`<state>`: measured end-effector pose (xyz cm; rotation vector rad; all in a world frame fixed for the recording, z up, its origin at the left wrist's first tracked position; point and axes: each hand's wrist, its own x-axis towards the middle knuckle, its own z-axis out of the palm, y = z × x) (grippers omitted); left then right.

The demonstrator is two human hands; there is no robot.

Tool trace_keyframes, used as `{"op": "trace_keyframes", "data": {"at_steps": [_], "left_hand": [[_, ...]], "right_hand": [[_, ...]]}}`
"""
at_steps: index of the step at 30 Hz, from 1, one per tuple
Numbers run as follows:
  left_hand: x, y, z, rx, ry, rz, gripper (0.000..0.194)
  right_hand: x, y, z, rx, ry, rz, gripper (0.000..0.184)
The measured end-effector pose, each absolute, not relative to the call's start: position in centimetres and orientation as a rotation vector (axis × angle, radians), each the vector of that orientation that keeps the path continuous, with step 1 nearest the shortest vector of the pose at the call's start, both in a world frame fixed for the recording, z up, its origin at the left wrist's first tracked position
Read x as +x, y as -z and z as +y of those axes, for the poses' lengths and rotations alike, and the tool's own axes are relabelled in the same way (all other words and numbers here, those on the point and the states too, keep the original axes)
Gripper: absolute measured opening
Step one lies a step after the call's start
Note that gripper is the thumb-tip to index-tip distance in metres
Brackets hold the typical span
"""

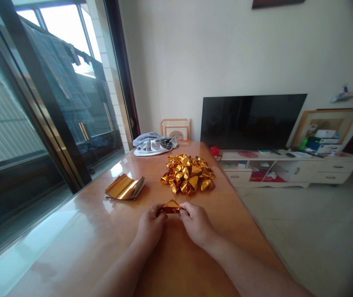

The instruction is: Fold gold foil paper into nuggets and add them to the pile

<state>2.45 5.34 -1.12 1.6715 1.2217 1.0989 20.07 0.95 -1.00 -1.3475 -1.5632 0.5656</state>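
My left hand and my right hand meet over the wooden table, both pinching a small folded piece of gold foil paper between their fingertips. Beyond it lies a pile of folded gold foil pieces. To the left sits a stack of flat gold foil sheets.
A crumpled grey cloth lies at the table's far end, with a picture frame behind it. A sliding glass door runs along the left. A dark television stands on a white low cabinet to the right.
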Motion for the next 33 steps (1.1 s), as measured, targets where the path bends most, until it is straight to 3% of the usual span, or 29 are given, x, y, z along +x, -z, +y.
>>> {"op": "trace_keyframes", "data": {"at_steps": [14,22,33], "left_hand": [[2.5,0.9,5.2,1.685,-1.079,1.197,0.034],[2.6,0.9,5.0,1.711,-1.089,1.246,0.035],[2.5,0.9,5.1,1.734,-1.093,1.249,0.036]], "right_hand": [[20.3,1.1,1.2,-1.345,-0.523,-1.599,0.027],[20.5,2.1,1.8,-1.431,-0.516,-1.470,0.012],[20.5,0.5,1.0,-1.313,-0.534,-1.515,0.026]]}}
